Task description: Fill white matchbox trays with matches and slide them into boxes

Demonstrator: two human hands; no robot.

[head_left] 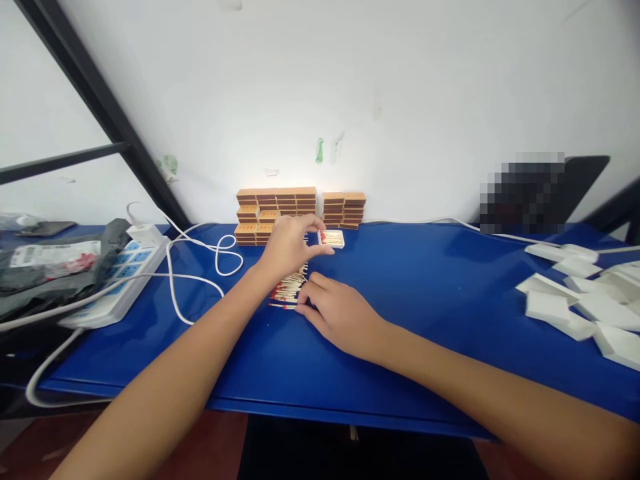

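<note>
With thumb and fingers, my left hand grips the left end of a small white matchbox tray that has red-tipped matches lying in it. Below it, a loose pile of matches is spread on the blue table, partly hidden by both hands. My right hand is at the pile's right side, fingers curled and pinched on a match at its near edge. Behind my left hand stand stacked matchboxes, orange-brown with dark sides.
A shorter matchbox stack stands to the right by the wall. White empty trays lie heaped at far right, near a dark panel. On the left are a power strip, looping white cables and a dark plastic bag.
</note>
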